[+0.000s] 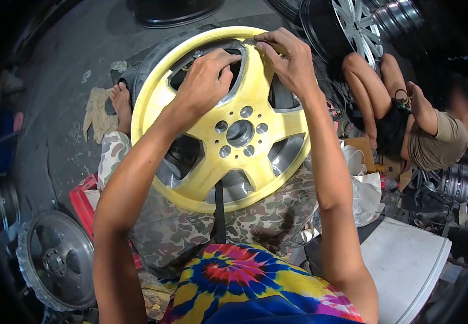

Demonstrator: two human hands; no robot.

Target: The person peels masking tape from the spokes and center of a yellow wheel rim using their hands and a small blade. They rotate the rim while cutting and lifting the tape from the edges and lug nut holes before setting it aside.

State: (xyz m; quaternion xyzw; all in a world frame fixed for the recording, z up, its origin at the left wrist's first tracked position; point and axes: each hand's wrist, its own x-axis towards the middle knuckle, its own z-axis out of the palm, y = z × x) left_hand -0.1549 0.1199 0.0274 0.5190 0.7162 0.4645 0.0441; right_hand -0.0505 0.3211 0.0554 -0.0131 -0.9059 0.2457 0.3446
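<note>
A yellow-coated wheel rim (208, 177) with five spokes leans across my lap, its grey metal showing inside the openings. My left hand (206, 81) lies over an upper opening, fingers curled together and index fingertip at the edge of the top spoke. Whatever its fingers hold, if anything, is hidden. At the outer end of that spoke, my right hand (291, 58) is closed, thumb and fingers bent against the rim's upper edge. Something small and dark shows at its fingertips, too small to name. A black strap (219, 213) hangs from the lower opening.
Another person (434, 135) sits at right near stacked wheels (355, 24). A bare grey wheel (55, 260) stands at lower left beside a red container (84, 202). A white panel (404, 267) lies at lower right. A beige cloth (101, 114) is on the floor.
</note>
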